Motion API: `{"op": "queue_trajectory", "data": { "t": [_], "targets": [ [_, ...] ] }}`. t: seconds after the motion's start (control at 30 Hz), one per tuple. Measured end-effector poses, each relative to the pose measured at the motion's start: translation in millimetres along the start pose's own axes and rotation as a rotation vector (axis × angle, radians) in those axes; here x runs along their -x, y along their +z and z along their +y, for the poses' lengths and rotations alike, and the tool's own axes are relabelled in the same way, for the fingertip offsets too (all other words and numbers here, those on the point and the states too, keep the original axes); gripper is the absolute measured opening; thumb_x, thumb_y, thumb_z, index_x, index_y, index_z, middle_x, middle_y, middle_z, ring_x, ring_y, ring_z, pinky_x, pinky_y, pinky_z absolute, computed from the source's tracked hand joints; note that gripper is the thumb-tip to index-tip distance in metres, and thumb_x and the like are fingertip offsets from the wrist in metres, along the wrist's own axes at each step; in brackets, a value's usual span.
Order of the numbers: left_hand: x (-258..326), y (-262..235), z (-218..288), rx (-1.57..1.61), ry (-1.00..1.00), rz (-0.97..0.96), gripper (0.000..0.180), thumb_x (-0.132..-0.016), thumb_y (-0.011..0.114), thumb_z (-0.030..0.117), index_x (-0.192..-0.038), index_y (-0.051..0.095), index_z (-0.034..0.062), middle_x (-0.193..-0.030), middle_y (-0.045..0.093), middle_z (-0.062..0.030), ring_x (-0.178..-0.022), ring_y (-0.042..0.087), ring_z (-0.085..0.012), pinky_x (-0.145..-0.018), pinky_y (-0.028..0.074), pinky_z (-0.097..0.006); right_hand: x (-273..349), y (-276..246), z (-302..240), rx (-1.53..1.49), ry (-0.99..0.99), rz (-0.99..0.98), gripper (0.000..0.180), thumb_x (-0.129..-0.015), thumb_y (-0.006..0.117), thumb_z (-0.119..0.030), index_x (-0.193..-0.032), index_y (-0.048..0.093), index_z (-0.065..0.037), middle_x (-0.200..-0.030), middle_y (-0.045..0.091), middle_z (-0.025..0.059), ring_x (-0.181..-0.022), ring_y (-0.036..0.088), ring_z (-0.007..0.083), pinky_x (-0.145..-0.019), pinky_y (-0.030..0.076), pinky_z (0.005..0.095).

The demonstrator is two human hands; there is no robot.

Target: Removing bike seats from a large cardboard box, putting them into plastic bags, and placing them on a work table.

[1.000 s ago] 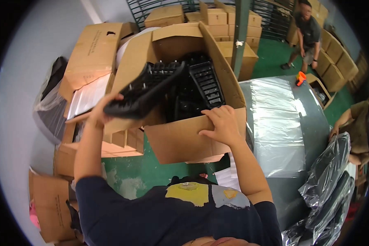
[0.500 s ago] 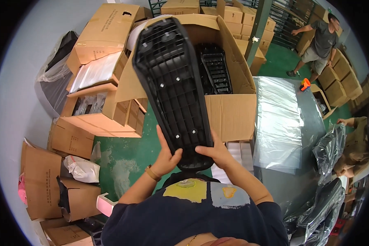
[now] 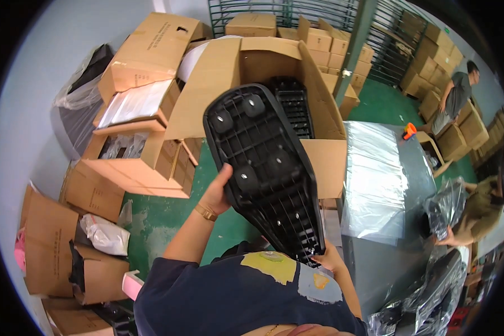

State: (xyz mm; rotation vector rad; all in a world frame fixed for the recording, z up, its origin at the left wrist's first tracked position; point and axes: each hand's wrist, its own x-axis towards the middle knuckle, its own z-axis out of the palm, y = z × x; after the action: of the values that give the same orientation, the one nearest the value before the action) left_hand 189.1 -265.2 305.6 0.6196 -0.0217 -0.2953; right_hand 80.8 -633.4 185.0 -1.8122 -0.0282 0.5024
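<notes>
I hold up a long black motorcycle seat [image 3: 263, 151], its ribbed plastic underside facing me. The wide end, with dark round pads and shiny metal studs, points away, and the narrow end tilts down toward my chest. My left hand [image 3: 218, 190] grips the seat's left edge about midway, most fingers hidden beneath. At the narrow end, my right hand [image 3: 329, 259] closes on the lower right corner, partly hidden by the seat. Just beyond stands an open cardboard box [image 3: 323, 159]; another black ribbed seat [image 3: 294, 109] lies in it.
To the right, clear plastic bags [image 3: 375, 185] lie on a dark table [image 3: 369, 269] with an orange tape dispenser [image 3: 410, 131]. A co-worker [image 3: 481, 215] handles plastic-wrapped goods [image 3: 445, 207] there; another person [image 3: 453, 95] stands farther back. Cartons [image 3: 134, 168] stack at left. A green post [image 3: 354, 53] rises behind.
The seat has swung round and lower, its wide padded end now away from me. My left hand is now farther up its edge; my right hand is lower, at the narrow end.
</notes>
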Motion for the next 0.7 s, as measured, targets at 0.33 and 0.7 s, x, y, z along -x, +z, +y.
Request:
{"op": "queue_trajectory", "data": {
  "t": [0.33, 0.7],
  "targets": [
    [-38, 56, -107, -0.014, -0.576, -0.303, 0.052, -0.089, 0.056, 0.041, -0.127, 0.049, 0.0049, -0.123, 0.057, -0.0116, -0.112, 0.055, -0.0269, -0.095, 0.044, -0.046, 81, 22, 18, 0.206, -0.043, 0.380, 0.062, -0.061, 0.063, -0.001, -0.121, 0.048, -0.004, -0.100, 0.061, 0.0171, -0.096, 0.059, 0.0349, -0.085, 0.046, 0.0373],
    [-123, 40, -204, 0.197, -0.872, -0.573, 0.046, -0.095, 0.045, 0.040, -0.133, 0.044, 0.0143, -0.130, 0.051, -0.0091, -0.123, 0.046, -0.0249, -0.102, 0.037, -0.049, 177, 87, -24, 0.948, -0.199, 1.450, 0.062, -0.053, 0.060, 0.002, -0.115, 0.051, 0.003, -0.116, 0.052, 0.0181, -0.109, 0.052, 0.0341, -0.094, 0.037, 0.0492]
  ]
}}
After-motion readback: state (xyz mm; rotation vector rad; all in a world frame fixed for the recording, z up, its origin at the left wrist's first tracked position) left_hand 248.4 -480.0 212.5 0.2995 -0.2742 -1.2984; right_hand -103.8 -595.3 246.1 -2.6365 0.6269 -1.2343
